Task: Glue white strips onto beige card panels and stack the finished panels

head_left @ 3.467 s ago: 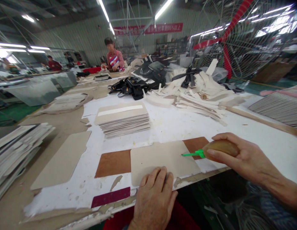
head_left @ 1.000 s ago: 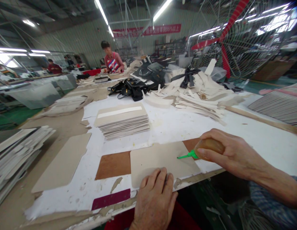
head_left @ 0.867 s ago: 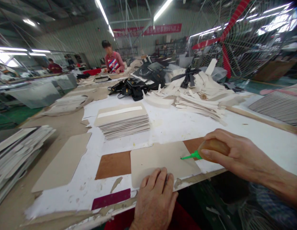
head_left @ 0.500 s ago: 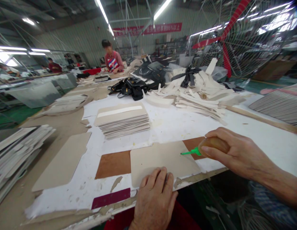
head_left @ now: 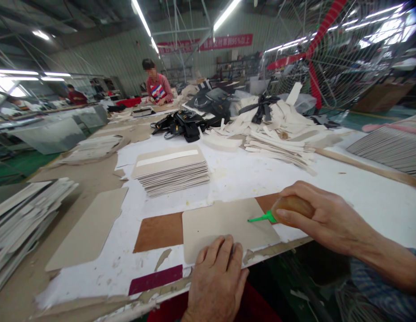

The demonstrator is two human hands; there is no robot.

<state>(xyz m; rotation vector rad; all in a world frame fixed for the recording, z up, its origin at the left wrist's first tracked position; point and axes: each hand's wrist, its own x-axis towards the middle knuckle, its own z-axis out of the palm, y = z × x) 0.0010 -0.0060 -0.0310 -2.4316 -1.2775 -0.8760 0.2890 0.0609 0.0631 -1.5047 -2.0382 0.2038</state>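
A beige card panel (head_left: pixel 224 226) lies at the table's near edge on a brown sheet (head_left: pixel 159 231). My left hand (head_left: pixel 217 279) rests flat on the panel's near edge, fingers stretched out, holding it down. My right hand (head_left: pixel 323 219) is wrapped round a brownish squeeze bottle (head_left: pixel 291 208) with a green nozzle (head_left: pixel 261 218). The nozzle tip points left and touches the panel's right part.
A stack of beige panels (head_left: pixel 170 170) sits behind, a single panel (head_left: pixel 90 228) to the left, more stacks at the far left (head_left: pixel 23 219) and far right (head_left: pixel 392 150). Black bags (head_left: pixel 186 123) and cream strips (head_left: pixel 281 134) lie further back. A person (head_left: pixel 157 87) works at the table's far end. A big fan (head_left: pixel 331 49) stands at the right.
My right hand with the bottle has slid back and forth along the panel's right part; since half a second ago the nozzle has moved a little left and down. My left hand stays put.
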